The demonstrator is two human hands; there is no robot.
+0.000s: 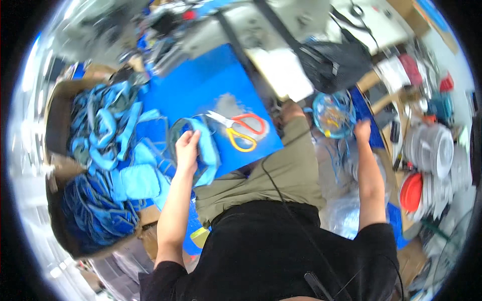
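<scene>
My left hand (pixel 187 149) is closed on a light-blue fabric loop (pixel 207 150) with a darker inner side, held over the near-left part of a blue board (pixel 201 80). Scissors (pixel 233 125) with one orange-red and one yellow handle lie on the board, just right of the loop. Out to the right, my right hand (pixel 362 132) is at the right rim of a round blue basket (pixel 316 108) holding thread-like scraps. Its fingers look closed, but blur hides what they hold. Blue strands (pixel 337 160) hang below the basket.
A cardboard box (pixel 52 115) of blue fabric loops (pixel 108 125) and darker blue strips (pixel 98 208) stands at the left. Light-blue fabric pieces (pixel 138 181) lie between box and board. A black bag (pixel 334 62) rests beyond the basket. Stacked white spools (pixel 427 148) and a red disc (pixel 411 193) line the right.
</scene>
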